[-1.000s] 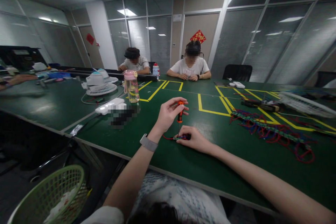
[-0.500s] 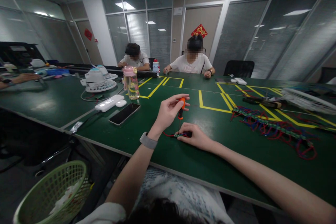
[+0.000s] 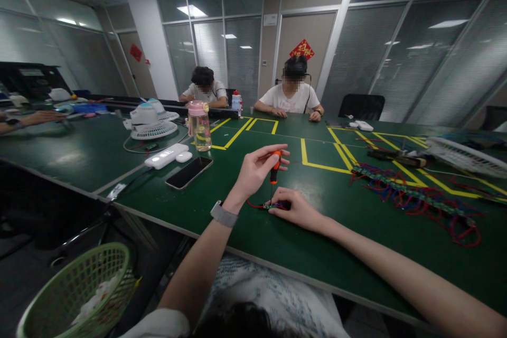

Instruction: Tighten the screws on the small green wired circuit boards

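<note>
My left hand (image 3: 255, 170) grips the handle of an orange and black screwdriver (image 3: 274, 168), held upright with its shaft pointing down. The tip meets a small green circuit board (image 3: 269, 206) with red and blue wires, lying on the green table (image 3: 222, 222). My right hand (image 3: 293, 207) rests on the table and pinches the board's right part and its wires between its fingers. The exact contact of tip and board is too small to tell.
Left of my hands lie a phone (image 3: 189, 172), a white power strip (image 3: 166, 156) and a bottle (image 3: 199, 127). At right is a row of wired boards (image 3: 412, 190). Two people sit opposite; another person's hand (image 3: 43, 117) is at far left. A green basket (image 3: 75, 296) stands below.
The screwdriver's handle looks slightly turned in my left hand, while my right hand stays on the board. The person opposite has brought one hand inward on the table.
</note>
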A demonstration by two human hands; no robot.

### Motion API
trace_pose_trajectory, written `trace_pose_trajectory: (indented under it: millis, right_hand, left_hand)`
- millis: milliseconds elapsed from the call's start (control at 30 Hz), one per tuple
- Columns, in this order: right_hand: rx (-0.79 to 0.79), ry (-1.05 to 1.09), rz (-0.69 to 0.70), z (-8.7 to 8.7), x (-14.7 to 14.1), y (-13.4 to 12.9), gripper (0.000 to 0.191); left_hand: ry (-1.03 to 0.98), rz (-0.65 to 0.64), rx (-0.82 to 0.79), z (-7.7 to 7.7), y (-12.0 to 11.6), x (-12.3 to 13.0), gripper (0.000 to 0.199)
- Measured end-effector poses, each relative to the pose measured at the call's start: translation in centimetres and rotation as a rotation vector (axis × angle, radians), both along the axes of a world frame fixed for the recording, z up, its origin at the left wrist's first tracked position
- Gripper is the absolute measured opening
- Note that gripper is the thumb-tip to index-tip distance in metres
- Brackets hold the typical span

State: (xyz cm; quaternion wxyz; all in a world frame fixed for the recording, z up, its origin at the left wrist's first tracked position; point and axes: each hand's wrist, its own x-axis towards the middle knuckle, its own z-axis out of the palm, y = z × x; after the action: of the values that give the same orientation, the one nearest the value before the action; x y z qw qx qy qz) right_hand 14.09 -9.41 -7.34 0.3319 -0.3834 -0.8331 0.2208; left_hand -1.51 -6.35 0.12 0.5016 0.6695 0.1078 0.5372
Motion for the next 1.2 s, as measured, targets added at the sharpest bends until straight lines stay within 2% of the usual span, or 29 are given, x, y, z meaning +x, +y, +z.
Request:
trace_pose_trajectory:
  millis: [133,200,267,367,433,500,667,733,833,900,1000,1133,1200]
  right_hand:
    - [0.014,-0.008,-0.002,0.0,0.0,0.0,0.011]
    - [0.021,-0.014,-0.003,0.0,0.0,0.0,0.011]
    - [0.019,-0.016,0.002,-0.1,0.0,0.0,0.011]
    - [0.014,-0.021,-0.002,-0.1,0.0,0.1,0.011]
    - [0.011,-0.02,-0.003,-0.1,0.0,0.0,0.012]
    - [0.008,-0.02,-0.002,-0.1,0.0,0.0,0.012]
    - [0.012,-0.033,-0.009,0.0,-0.1,-0.1,0.012]
    - [0.013,-0.03,-0.006,-0.1,0.0,0.0,0.012]
    - [0.007,-0.016,0.006,-0.3,0.0,0.2,0.011]
    - [0.005,-0.008,0.011,-0.5,0.1,0.3,0.011]
    - [0.015,0.0,-0.021,-0.6,0.1,0.6,0.011]
    - [0.01,0.0,-0.082,-0.7,-0.1,1.4,0.011]
    - [-0.002,0.003,-0.078,-0.6,-0.2,2.2,0.011]
  left_hand:
    - [0.021,0.212,0.116,0.0,0.0,-0.1,0.019]
    - [0.032,0.265,0.157,0.0,0.0,-0.1,0.015]
    - [0.02,0.208,0.134,0.1,-0.1,-0.1,0.018]
    - [-0.023,-0.015,0.003,0.1,-0.3,0.1,0.028]
    - [-0.031,-0.101,-0.061,0.0,-0.3,0.1,0.03]
    - [-0.024,-0.068,-0.058,-0.1,-0.2,0.0,0.028]
    - [0.023,0.138,0.085,-0.1,-0.1,-0.3,0.016]
    - [0.042,0.123,0.102,-0.1,-0.1,-0.2,0.019]
    - [0.009,-0.008,0.021,-0.1,-0.2,0.2,0.029]
    - [-0.009,-0.039,-0.022,-0.2,-0.2,0.3,0.031]
    - [0.008,0.065,0.0,-0.3,0.0,0.3,0.03]
    - [0.048,0.283,0.126,-0.6,0.5,0.3,0.023]
    - [0.076,0.344,0.183,-0.4,0.7,0.3,0.019]
